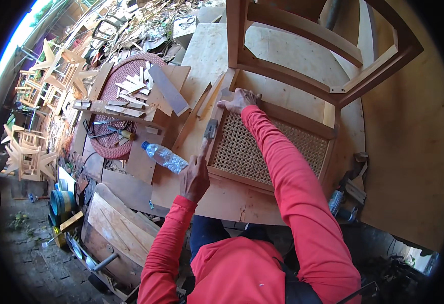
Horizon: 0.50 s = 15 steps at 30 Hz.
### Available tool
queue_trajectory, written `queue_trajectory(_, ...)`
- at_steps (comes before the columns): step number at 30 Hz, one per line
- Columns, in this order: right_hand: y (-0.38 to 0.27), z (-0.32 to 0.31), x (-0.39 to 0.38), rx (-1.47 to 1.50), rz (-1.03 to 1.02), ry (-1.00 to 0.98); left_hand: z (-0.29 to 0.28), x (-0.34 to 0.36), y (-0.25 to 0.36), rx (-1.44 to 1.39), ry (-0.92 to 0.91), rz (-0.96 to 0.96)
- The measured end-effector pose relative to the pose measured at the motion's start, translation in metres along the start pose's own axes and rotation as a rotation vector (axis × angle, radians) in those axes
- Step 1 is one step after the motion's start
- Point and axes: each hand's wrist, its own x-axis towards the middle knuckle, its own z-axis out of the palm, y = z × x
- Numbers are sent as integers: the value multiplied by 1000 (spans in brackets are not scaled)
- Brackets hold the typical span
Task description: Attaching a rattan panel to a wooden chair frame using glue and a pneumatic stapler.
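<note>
A wooden chair frame (300,120) lies on the plywood work table, with a woven cane panel (247,144) set in its lower section. My left hand (195,178) is closed around the handle of a hammer (210,129). The hammer's metal head is at the left side rail of the frame. At the far left corner of the cane panel, my right hand (240,100) grips the frame, its thumb to the left and its fingers over the wood. A small greyish piece (226,94) lies by that thumb; its kind is unclear.
A plastic bottle (165,157) lies left of my left hand. Beyond it, wood offcuts (133,86) and pliers (115,130) lie on and around a red woven round seat (111,152). Chair parts rise at the far right. A can (336,201) stands near the table's right edge.
</note>
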Motion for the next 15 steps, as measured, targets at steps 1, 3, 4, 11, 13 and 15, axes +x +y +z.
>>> queue_trajectory(1, 2, 2, 2, 2, 3, 2, 1, 1, 1, -1, -1, 4)
queue_trajectory(3, 3, 7, 2, -3, -5, 58, 4, 1, 0, -110, 138, 48)
queue_trajectory(4, 3, 7, 3, -2, -4, 56, 6, 1, -2, -109, 135, 48)
queue_trajectory(11, 4, 1, 4, 17, -5, 19, 4, 11, -1, -108, 132, 93)
queue_trajectory(13, 1, 4, 1, 15, -20, 12, 1, 9, -3, -72, 117, 61)
queue_trajectory(15, 6, 5, 0, 9, -11, 33, 2, 22, -8, -110, 21, 13)
